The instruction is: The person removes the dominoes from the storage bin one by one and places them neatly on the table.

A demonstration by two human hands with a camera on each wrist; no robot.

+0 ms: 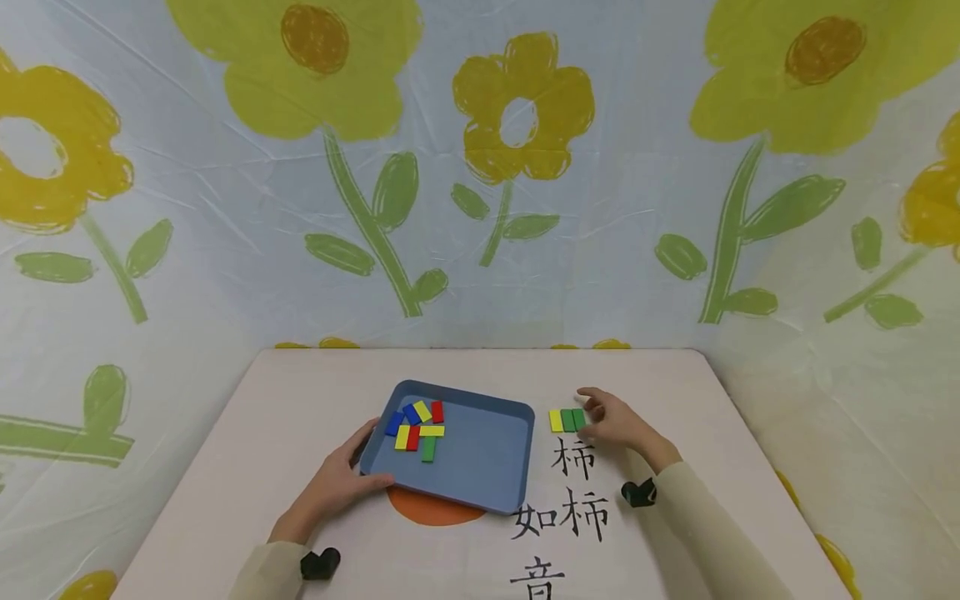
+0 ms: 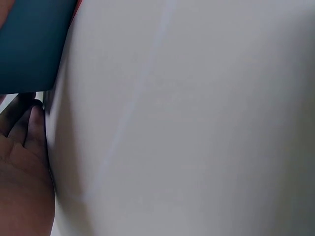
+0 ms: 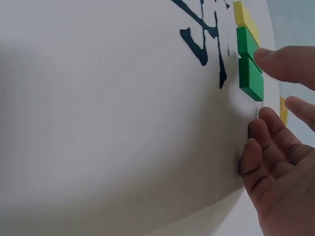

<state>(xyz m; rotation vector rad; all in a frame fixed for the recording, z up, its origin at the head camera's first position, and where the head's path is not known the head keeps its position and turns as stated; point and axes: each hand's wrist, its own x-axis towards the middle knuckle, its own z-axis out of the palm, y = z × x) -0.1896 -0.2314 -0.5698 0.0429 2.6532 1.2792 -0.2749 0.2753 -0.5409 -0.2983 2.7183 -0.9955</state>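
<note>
Left hand on the tray, right hand at the tile row!
The left grips the blue tray's left end, thumb at the near rim; inside, red, blue, yellow and green tiles crowd the left half. Over on the right, one yellow tile and two green tiles line up on the table, the right hand beside them, fingers and thumb apart, thumb contact impossible to tell.

The pale table bears printed black characters and an orange patch, which a blue tray partly covers; to the tray's right, one yellow block and two green blocks lie in a row.
</note>
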